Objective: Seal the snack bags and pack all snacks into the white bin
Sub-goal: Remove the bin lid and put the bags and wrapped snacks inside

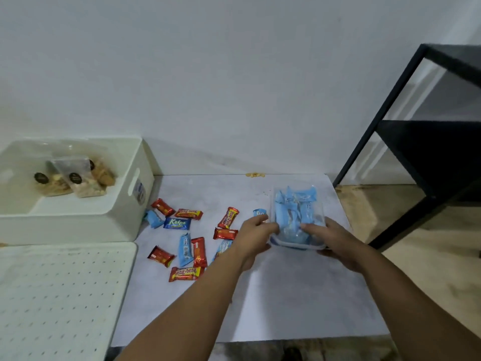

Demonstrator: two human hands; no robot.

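Note:
A clear zip bag [296, 212] full of light blue wrapped snacks lies on the white mat [286, 295]. My left hand [253, 237] and my right hand [335, 242] both pinch its near, open edge, thumbs on top. The white bin [112, 209] stands at the far left and holds three clear bags of biscuits [75, 178]. Several loose snacks in red wrappers [199, 252] and blue wrappers [177, 223] lie scattered on the mat between the bin and my hands.
The bin's perforated white lid [59, 295] lies flat in front of the bin. A black metal shelf frame [421, 142] stands at the right on a wooden floor. A white wall rises behind, with a few crumbs [255, 175] at its foot.

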